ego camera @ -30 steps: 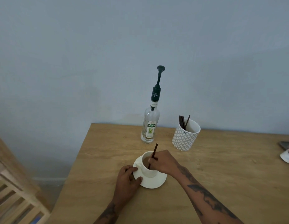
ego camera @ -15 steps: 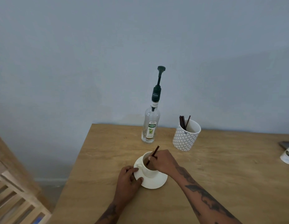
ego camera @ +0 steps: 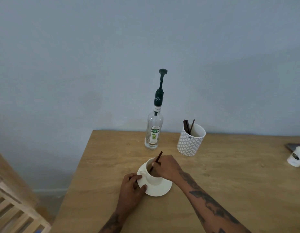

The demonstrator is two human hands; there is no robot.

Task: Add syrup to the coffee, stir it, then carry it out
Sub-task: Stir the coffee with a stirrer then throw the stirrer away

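The white cup (ego camera: 153, 177) sat on its saucer (ego camera: 160, 190) near the front of the wooden table (ego camera: 230, 182), with light brown coffee (ego camera: 150, 169) in it. Behind it stood the syrup bottle (ego camera: 154, 130), upright, glass nearly clear, a dark green pump on top. To its right, the patterned white holder (ego camera: 190, 142) held a few dark stir sticks (ego camera: 188, 126) leaning at its left side.

My right hand (ego camera: 167, 167) hung over the cup, fingers curled, pinching a dark stir stick (ego camera: 156, 160) that slanted down into the coffee. My left hand (ego camera: 131, 185) rested at the saucer's left edge, fingers and thumb curled round the rim beside the cup's handle.

The stick's lower end was lost in the coffee. At the far right edge a small white container (ego camera: 296, 158) and a dark flat thing (ego camera: 295, 146) behind it were cut off; I could not tell what they were.
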